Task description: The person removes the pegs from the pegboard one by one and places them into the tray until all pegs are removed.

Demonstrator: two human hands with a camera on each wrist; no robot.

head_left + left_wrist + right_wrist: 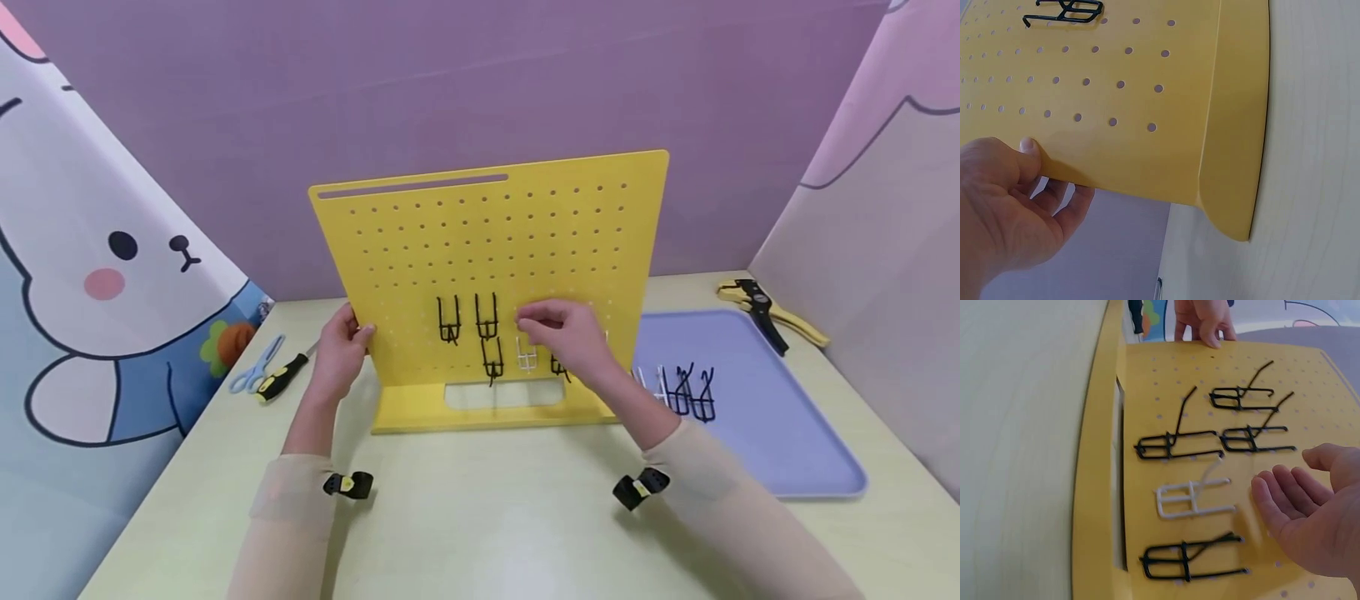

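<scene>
Cannot read any text, brand, label or number. Can make out a small yellow patch (347, 484) on the black left wrist strap (363, 485) and a second yellow patch (641, 487) on the black right wrist strap (626, 493); too small to tell as lettering or sign.

This is a tabletop workspace between cartoon-printed walls (112, 250), shown by pegboard (491, 237), screwdriver (281, 380) and scissors (261, 365) on a table (487, 508).
</scene>
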